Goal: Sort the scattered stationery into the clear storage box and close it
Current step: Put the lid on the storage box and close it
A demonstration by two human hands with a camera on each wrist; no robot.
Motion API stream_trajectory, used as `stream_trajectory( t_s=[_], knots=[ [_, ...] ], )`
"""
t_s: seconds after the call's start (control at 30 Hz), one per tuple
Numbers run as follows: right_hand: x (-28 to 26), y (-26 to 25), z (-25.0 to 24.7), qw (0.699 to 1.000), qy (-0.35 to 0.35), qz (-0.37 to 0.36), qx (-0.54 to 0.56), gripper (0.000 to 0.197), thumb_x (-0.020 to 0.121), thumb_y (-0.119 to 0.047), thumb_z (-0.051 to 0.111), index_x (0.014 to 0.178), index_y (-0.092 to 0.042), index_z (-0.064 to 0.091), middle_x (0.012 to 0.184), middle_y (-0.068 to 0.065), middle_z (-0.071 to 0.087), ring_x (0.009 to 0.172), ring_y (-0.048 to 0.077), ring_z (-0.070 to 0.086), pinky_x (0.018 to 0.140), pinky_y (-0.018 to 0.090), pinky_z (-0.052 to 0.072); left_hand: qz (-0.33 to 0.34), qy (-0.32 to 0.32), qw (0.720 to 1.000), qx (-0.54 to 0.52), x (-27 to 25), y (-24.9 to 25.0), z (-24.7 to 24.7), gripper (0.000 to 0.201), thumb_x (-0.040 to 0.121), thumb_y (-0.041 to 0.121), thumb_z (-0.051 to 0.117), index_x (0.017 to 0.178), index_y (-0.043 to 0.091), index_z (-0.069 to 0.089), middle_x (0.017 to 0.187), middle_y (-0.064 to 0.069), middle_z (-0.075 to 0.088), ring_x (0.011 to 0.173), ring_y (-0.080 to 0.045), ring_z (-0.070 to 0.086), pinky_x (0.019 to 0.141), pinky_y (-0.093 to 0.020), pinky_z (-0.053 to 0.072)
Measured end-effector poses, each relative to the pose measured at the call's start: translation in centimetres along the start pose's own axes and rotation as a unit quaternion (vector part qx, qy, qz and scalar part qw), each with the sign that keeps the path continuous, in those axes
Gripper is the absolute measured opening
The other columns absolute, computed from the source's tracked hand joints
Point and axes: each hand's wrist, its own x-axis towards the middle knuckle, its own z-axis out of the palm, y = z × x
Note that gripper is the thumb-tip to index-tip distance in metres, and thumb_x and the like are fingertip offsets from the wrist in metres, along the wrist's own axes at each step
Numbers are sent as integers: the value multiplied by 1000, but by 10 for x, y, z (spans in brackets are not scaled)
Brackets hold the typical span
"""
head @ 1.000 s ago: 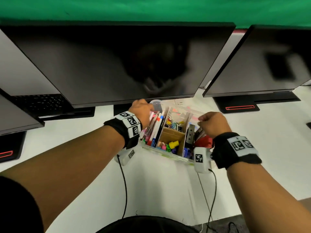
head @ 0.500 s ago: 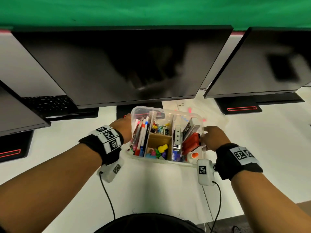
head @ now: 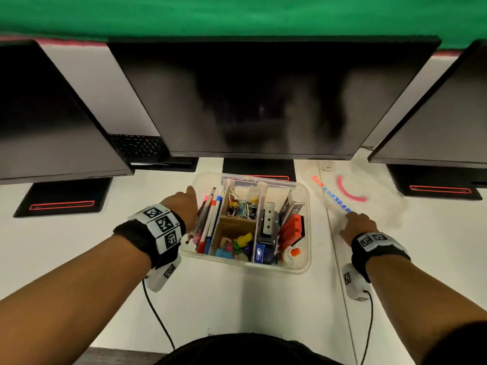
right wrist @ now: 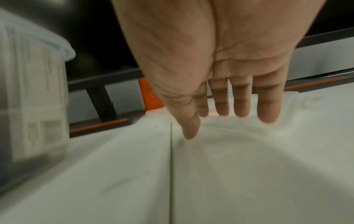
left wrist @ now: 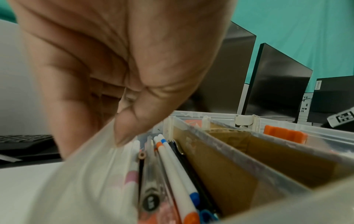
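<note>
My left hand (head: 184, 210) sits at the left wall of the clear storage box (head: 303, 267); the left wrist view shows the thumb (left wrist: 134, 128) pressed down on the rim with the fingers curled outside the wall, so I read it as a pinch on that edge, steadying the box. Just inside that wall lie the pens (head: 210, 222), packed lengthwise in the left compartment. Further right, 2 middle compartments hold paper clips (head: 241, 206) at the far end and small coloured pieces (head: 237, 246) at the near end, and the right compartment carries a stapler (head: 267, 222), an orange block (head: 291, 227) and a glue bottle (head: 292, 254).

My right hand (head: 357, 225) is well apart from the box, to its right, fingers straight and spread, holding nothing, tips coming down on the lid (head: 369, 196) (clear plastic with a pink arc and coloured lettering, lying flat on the white desk (head: 237, 299)). The right wrist view is blurred, so I can't say whether the fingertips touch it.

I judge the sorting done: I see no loose stationery on the desk. What's left is to pick up the lid, seat it and close the box.
</note>
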Motion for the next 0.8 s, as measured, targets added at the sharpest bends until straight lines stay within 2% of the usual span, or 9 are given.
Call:
stream_trajectory(
  t_s=[0.13, 0.3, 0.37, 0.47, 0.6, 0.7, 0.8],
  knots=[
    [-2, -1, 16, 998, 45, 34, -5, 31, 93, -11, 40, 122, -5, 47, 120, 20, 55, 114, 38, 49, 92, 44, 44, -8, -1, 1000, -17, 2, 0, -1, 63, 90, 13, 49, 143, -1, 17, 126, -21, 55, 113, -33, 57, 91, -37, 47],
    [-25, -4, 25, 999, 30, -3, -45, 26, 95, -9, 37, 112, -2, 54, 118, 18, 57, 110, 34, 57, 89, 39, 47, -3, 6, 1000, -30, 3, -3, 0, 59, 88, 11, 50, 139, -1, 24, 121, -20, 58, 108, -32, 60, 85, -36, 49],
    [-39, -6, 17, 997, 45, 2, -57, 25, 93, -10, 40, 112, -4, 55, 117, 15, 58, 109, 32, 58, 89, 39, 49, 0, 10, 1000, -28, 3, -4, 2, 62, 88, 11, 49, 141, 0, 20, 124, -20, 57, 111, -32, 59, 88, -36, 48],
    [-61, -10, -13, 990, 109, 6, -84, 30, 89, -11, 45, 118, -7, 51, 115, 11, 57, 107, 29, 58, 87, 41, 48, 12, 8, 999, -47, 4, -10, 4, 69, 87, 14, 53, 144, 2, 17, 125, -18, 56, 112, -30, 58, 91, -36, 48],
    [-89, -19, -75, 982, 183, -11, -40, 28, 86, -5, 49, 112, -4, 59, 109, 17, 58, 102, 36, 58, 85, 43, 48, 47, 3, 995, -84, 8, -19, 1, 53, 84, 21, 57, 130, 6, 38, 117, -15, 59, 105, -29, 59, 85, -35, 49],
    [-118, -32, -118, 968, 247, -38, 2, 32, 82, 1, 52, 110, -7, 65, 107, 19, 60, 101, 39, 57, 85, 44, 48, 65, 35, 992, -106, 7, -22, -8, 55, 84, 31, 58, 132, 11, 42, 126, -15, 52, 114, -30, 53, 95, -38, 47],
    [-151, -48, -149, 962, 262, -56, 47, 33, 82, 5, 52, 110, -6, 66, 107, 23, 63, 101, 40, 58, 86, 42, 49, 109, 88, 976, -164, 10, -24, -17, 69, 84, 30, 61, 144, 16, 29, 140, -14, 41, 128, -29, 44, 105, -38, 40]
  ],
)
